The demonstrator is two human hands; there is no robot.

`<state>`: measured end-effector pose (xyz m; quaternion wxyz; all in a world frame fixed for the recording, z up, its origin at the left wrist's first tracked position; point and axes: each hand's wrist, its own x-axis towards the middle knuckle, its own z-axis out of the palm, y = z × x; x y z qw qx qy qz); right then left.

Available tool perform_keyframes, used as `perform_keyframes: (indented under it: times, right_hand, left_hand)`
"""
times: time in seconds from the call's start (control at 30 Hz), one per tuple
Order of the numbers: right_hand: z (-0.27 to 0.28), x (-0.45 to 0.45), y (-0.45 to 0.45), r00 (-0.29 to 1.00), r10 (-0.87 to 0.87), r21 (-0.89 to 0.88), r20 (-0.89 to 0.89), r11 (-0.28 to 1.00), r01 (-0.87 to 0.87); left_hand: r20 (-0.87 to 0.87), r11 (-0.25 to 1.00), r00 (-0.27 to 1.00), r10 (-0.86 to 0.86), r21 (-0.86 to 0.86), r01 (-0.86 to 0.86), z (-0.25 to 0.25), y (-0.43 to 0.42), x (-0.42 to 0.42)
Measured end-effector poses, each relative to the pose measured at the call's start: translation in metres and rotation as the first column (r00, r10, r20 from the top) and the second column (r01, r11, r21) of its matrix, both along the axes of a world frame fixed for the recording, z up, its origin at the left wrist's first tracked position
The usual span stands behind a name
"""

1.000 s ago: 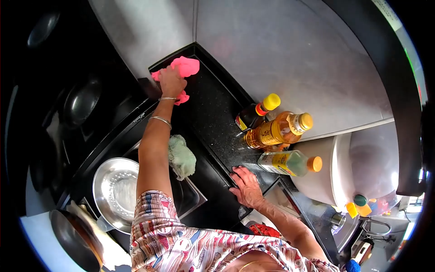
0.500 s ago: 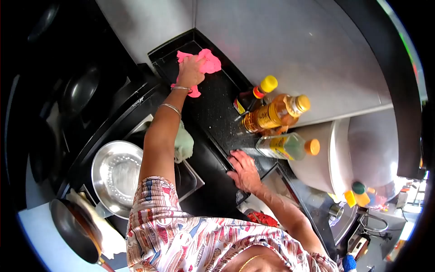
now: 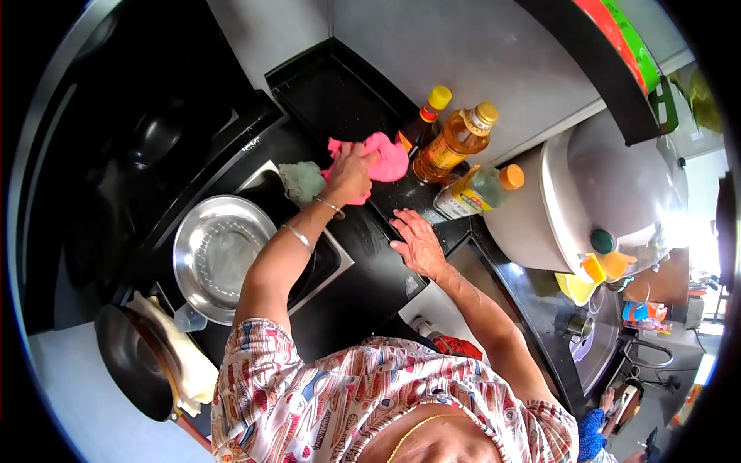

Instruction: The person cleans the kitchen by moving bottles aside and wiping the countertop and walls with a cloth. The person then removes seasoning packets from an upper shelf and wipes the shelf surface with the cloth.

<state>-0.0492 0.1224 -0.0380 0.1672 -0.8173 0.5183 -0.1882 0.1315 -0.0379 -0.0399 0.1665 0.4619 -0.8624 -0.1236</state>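
Black countertop [image 3: 340, 85] reaches from the upper middle of the frame toward its centre, against a grey wall [image 3: 432, 46]. My left hand's [image 3: 351, 174] fingers close over the pink cloth [image 3: 390, 160] near the centre, just beside the dark sauce bottle [image 3: 417, 133]; a sweep too far rightward could, I judge, tip that bottle. My right hand [image 3: 417, 243] lies with fingers slightly spread at the counter's edge. The cloth looks vivid, soft and crumpled; whether it's damp I can't tell.
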Motion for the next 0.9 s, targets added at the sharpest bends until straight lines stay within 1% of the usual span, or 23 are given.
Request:
perform_keyframes:
  times: [0.03,0.07,0.13,0.17,0.2,0.23,0.27,0.33,0.37,0.4,0.43,0.47,0.53,0.57,0.63,0.67,0.73,0.77,0.83,0.87,0.9]
  right_hand:
    - [0.002,0.000,0.000,1.000,-0.003,0.013,-0.001,1.000,0.003]
    - [0.003,0.001,0.000,1.000,-0.007,0.031,0.000,1.000,0.007]
    - [0.004,0.004,0.000,1.000,0.000,0.039,0.004,0.999,0.000]
    - [0.004,0.004,0.000,1.000,-0.001,0.041,0.014,0.999,0.000]
    - [0.005,0.002,-0.001,1.000,-0.007,0.038,0.019,0.999,0.006]
    - [0.003,0.001,0.000,1.000,-0.013,0.037,0.010,0.999,0.013]
    - [0.004,0.001,-0.001,1.000,-0.007,0.052,-0.010,0.999,0.008]
    - [0.006,0.002,-0.002,1.000,-0.010,0.069,-0.005,0.998,0.011]
    - [0.007,0.003,-0.003,1.000,-0.005,0.072,-0.007,0.997,0.006]
    - [0.008,0.004,-0.003,1.000,-0.002,0.084,-0.017,0.996,0.003]
    - [0.009,0.002,-0.004,0.999,0.003,0.093,-0.033,0.996,0.001]
    - [0.008,0.002,-0.004,0.999,0.001,0.101,-0.037,0.995,0.003]
    - [0.014,0.004,-0.006,1.000,-0.009,0.180,0.000,0.984,0.009]
    - [0.015,0.004,-0.006,1.000,-0.009,0.189,0.002,0.982,0.009]
    - [0.015,0.003,-0.007,1.000,-0.004,0.182,-0.004,0.983,0.005]
    - [0.014,0.003,-0.006,1.000,-0.005,0.188,0.000,0.982,0.005]
    - [0.014,0.003,-0.006,1.000,-0.006,0.171,0.008,0.985,0.004]
    - [0.016,0.003,-0.006,1.000,-0.003,0.147,-0.023,0.989,0.007]
    - [0.014,0.003,-0.006,1.000,-0.005,0.140,-0.011,0.990,0.006]
    - [0.014,0.002,-0.005,1.000,-0.007,0.133,-0.006,0.991,0.008]
    - [0.014,0.002,-0.004,1.000,-0.014,0.129,-0.002,0.992,0.014]
  left_hand:
    - [-0.096,0.999,0.994,-0.048,0.003,0.049,-0.001,-0.003,0.005]
    - [-0.091,0.999,0.995,-0.041,-0.001,0.042,-0.002,-0.011,0.009]
    - [-0.162,0.996,0.983,0.081,0.047,-0.074,0.017,-0.032,0.017]
    - [-0.226,0.987,0.966,0.122,-0.073,-0.141,0.026,-0.049,0.022]
    - [-0.201,0.963,0.958,0.204,-0.135,-0.234,0.036,-0.065,0.025]
    - [-0.253,0.927,0.941,0.224,-0.241,-0.286,0.034,-0.088,0.029]
    - [-0.231,0.911,0.938,0.258,-0.265,-0.316,0.033,-0.113,0.034]
    - [-0.180,0.867,0.961,0.208,-0.421,-0.266,0.030,-0.145,0.039]
    - [-0.182,0.867,0.960,0.213,-0.418,-0.271,0.018,-0.154,0.045]
    - [-0.061,0.870,0.961,0.270,-0.413,-0.270,-0.003,-0.163,0.051]
    - [0.053,0.871,0.945,0.322,-0.408,-0.274,-0.014,-0.173,0.052]
    - [0.042,0.866,0.942,0.332,-0.410,-0.287,-0.022,-0.187,0.054]
    - [0.093,0.867,0.929,0.357,-0.403,-0.293,-0.026,-0.198,0.062]
    - [0.099,0.871,0.929,0.357,-0.395,-0.292,-0.028,-0.200,0.065]
    - [0.296,0.890,0.856,0.424,-0.309,-0.335,-0.013,-0.198,0.070]
    - [0.302,0.892,0.855,0.422,-0.305,-0.332,-0.013,-0.196,0.071]
    - [0.428,0.808,0.727,0.537,-0.508,-0.297,-0.017,-0.191,0.073]
    - [0.434,0.811,0.725,0.534,-0.506,-0.294,-0.016,-0.189,0.075]
    - [0.599,0.851,0.605,0.524,-0.395,-0.346,-0.006,-0.187,0.076]
    - [0.601,0.855,0.609,0.518,-0.393,-0.339,-0.002,-0.184,0.076]
    - [0.648,0.883,0.603,0.465,-0.289,-0.371,0.005,-0.181,0.077]
